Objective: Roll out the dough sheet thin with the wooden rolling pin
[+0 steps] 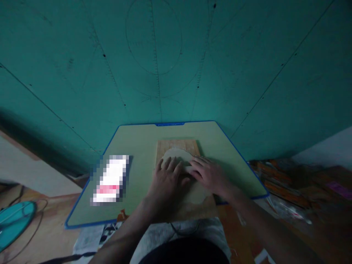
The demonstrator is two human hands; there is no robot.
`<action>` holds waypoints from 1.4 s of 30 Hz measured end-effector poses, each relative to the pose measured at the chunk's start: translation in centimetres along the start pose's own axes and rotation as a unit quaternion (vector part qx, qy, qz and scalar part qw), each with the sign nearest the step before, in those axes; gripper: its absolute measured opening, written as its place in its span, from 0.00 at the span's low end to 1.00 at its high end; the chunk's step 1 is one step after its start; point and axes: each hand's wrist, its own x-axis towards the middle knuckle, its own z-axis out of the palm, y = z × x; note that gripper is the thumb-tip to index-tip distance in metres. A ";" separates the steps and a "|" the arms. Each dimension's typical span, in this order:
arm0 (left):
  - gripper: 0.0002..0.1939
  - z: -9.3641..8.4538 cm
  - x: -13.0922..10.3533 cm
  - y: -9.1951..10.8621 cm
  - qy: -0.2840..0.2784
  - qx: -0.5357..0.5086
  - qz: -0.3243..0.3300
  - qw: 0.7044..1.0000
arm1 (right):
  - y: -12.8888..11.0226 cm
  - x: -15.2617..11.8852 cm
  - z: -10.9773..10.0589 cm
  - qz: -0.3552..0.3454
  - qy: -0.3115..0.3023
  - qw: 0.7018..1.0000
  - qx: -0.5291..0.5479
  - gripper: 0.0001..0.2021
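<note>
Pale dough [176,151] is lying under the left grip [168,172] and the right grip [206,171] in the head view, on a wooden board [189,143]. Both grips are resting palm-down, partly curled; whether they are holding anything, I cannot tell. Left of them, a pixelated object [112,178] is lying on the table [140,141].

Dough sheet [177,153]: plain off-white. Wooden board [177,142]: light tan, faint grain. Folding table [137,145]: pale green, blue rim. 12 o'clock, wall [233,55]: teal green, dark thin lines, circles, ruler-like ticks, black dots. 8 o'clock, pixelated screen [111,178]: white, pink band; farther out, round disc [18,223]: turquoise. 4 o'clock, stacked packets [283,183]: orange-brown, one purple patch [340,190]. 6 o'clock, clothing [184,253]: black.
</note>
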 end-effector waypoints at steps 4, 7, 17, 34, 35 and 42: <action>0.23 0.5 3.6 -1.2 -0.008 -0.005 -0.028 1.000 | 1.5 2.2 -0.7 0.108 -0.046 0.993 -0.028 0.22; 0.27 0.4 5.3 -2.3 -0.002 0.029 -0.092 0.995 | 1.7 3.5 -1.0 0.151 -0.060 0.986 -0.031 0.23; 0.26 0.1 -4.7 1.3 0.061 0.024 -0.035 0.997 | -2.4 -5.1 -0.4 0.097 0.036 0.994 -0.033 0.19; 0.39 -0.4 -4.9 -3.2 0.027 0.003 0.001 1.000 | -4.6 -4.0 0.9 0.076 0.052 0.996 0.004 0.20; 0.37 -0.5 -4.8 -3.5 0.029 0.005 0.002 1.000 | -4.8 -3.8 1.0 0.076 0.051 0.996 0.008 0.20; 0.13 -1.7 -4.3 -4.6 0.031 -0.001 -0.038 0.999 | -4.4 -4.9 1.8 0.062 0.130 0.986 0.080 0.29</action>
